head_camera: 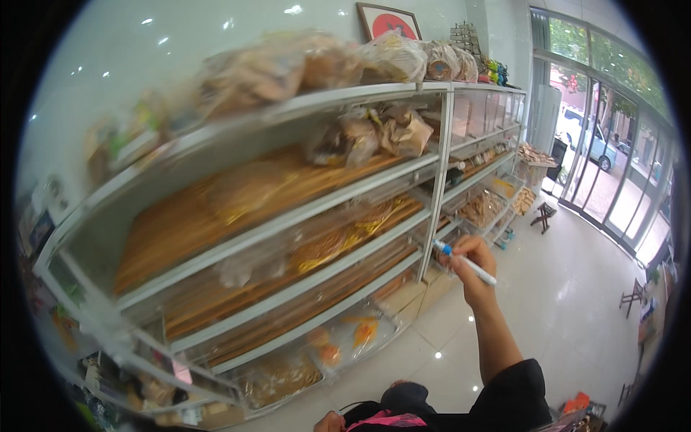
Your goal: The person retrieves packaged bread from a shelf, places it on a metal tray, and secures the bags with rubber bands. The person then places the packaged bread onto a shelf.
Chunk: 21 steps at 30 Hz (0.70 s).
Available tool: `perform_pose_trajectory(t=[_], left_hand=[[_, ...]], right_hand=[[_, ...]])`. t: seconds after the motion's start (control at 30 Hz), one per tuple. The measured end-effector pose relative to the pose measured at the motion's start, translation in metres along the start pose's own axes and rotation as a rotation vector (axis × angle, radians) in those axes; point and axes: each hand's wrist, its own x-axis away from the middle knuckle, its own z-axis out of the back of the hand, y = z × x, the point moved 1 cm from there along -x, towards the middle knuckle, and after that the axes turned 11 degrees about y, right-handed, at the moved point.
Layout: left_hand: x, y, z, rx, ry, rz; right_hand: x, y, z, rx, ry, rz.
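My right hand [475, 267] is raised in front of the shelves, its thumb and fingers pinching a white marker pen [478, 270] with a blue section towards its far end. That end points up and left, near a white upright of the display cabinet [444, 178]. Low at the bottom edge of the picture is my left hand [328, 422], close to my body and partly cut off; whether it holds anything is unclear. On the cabinet's wooden shelves lie plastic-wrapped packages [324, 251] with yellow trim. Bulging plastic bags [402, 132] rest on the upper shelf.
More filled bags [394, 56] line the cabinet top, below a framed picture [388, 22]. Trays of wrapped goods [483, 208] stand further right. Folding stools [543, 217] are on the tiled floor [561, 302], near glass doors [604, 140]. The left side is blurred.
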Motion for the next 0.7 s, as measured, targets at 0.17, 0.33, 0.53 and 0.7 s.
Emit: perform_pose_trajectory(t=[0.17,0.33,0.53,0.7], left_hand=[[0.015,0.168,-0.145,0.106,-0.036,0.011],[-0.015,0.160,-0.201,0.206,0.054,0.119],[-0.028,0.183,-0.230,0.192,0.173,0.122],[-0.031,0.177,-0.246,0.419,0.194,0.153]], right_hand=[[-0.169,0.111,0.048,0.106,0.058,0.032],[-0.282,0.184,0.061,0.138,-0.056,0.181],[-0.315,0.233,0.044,0.104,-0.015,0.218],[-0.310,0.237,0.038,0.177,-0.005,0.272]])
